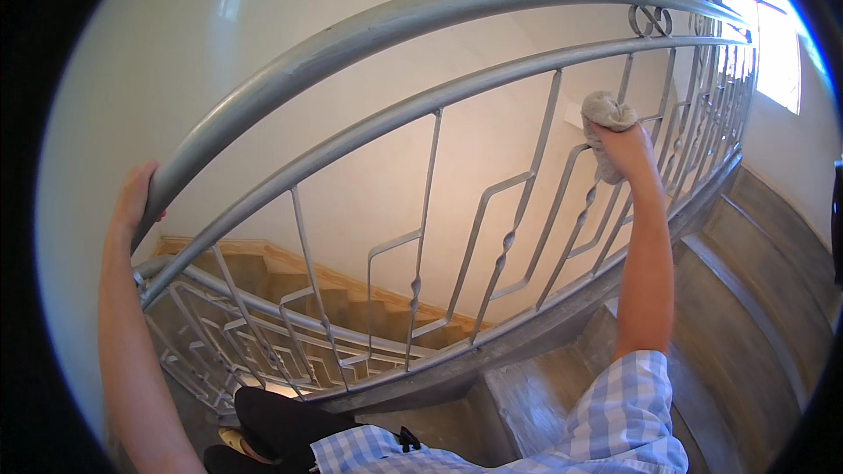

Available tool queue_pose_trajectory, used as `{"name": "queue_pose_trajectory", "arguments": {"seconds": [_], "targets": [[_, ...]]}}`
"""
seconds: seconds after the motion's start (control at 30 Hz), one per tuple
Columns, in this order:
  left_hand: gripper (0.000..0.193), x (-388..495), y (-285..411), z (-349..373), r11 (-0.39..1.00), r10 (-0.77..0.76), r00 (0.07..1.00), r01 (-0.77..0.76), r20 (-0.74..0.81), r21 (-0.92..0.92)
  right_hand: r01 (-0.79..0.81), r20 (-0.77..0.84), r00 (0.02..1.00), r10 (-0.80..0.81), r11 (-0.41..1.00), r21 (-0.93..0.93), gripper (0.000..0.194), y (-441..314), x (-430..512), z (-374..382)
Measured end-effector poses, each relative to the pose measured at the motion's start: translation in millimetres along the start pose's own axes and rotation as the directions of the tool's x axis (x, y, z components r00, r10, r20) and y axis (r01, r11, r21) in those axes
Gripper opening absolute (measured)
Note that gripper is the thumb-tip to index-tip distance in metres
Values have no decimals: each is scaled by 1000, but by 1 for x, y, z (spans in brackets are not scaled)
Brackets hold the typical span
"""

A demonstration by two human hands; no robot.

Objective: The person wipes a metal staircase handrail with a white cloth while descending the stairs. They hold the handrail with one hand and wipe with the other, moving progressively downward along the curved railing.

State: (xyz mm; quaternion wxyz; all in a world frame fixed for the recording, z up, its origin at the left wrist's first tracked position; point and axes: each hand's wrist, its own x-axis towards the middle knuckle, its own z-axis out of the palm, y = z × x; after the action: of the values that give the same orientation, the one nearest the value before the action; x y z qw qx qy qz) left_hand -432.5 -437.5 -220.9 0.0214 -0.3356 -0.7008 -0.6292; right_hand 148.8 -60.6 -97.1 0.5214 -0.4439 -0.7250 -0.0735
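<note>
My left hand (137, 197) is closed around the lower left end of the thick grey metal handrail (369, 33). Out to the right, my right hand (622, 145) grips a bunched beige cloth (604, 112) against one of the upright bars of the metal balustrade, below the thinner second rail (408, 112). Part of the cloth hangs down beneath the fingers, near a twisted baluster (581, 217). My palm and the fingers wrapped in the cloth are partly hidden.
Concrete-like steps (737, 289) rise at the right, beside the balustrade. Through the bars, a lower flight of stairs (342, 303) and its railing (309, 326) show. A bright window (770, 39) stands at the upper right. My legs and one sandal (234, 440) are at the bottom left.
</note>
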Motion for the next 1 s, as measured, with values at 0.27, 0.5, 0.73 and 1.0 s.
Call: {"name": "queue_pose_trajectory", "arguments": {"seconds": [0.27,0.5,0.73,1.0], "targets": [[44,-2,4,-1,999,35,999,-35,11,34,-70,126,982,139,895,-440,56,-35,-15,-4],[42,-6,12,2,997,43,999,-44,22,64,106,-86,990,-113,991,-82,70,-22,-63,26],[45,-10,10,2,994,48,999,-46,-19,102,312,-200,925,-324,946,-88,59,-23,-80,40],[44,-3,4,0,1000,-10,1000,9,23,26,131,-456,858,-235,960,-247,50,-3,36,1]]}}
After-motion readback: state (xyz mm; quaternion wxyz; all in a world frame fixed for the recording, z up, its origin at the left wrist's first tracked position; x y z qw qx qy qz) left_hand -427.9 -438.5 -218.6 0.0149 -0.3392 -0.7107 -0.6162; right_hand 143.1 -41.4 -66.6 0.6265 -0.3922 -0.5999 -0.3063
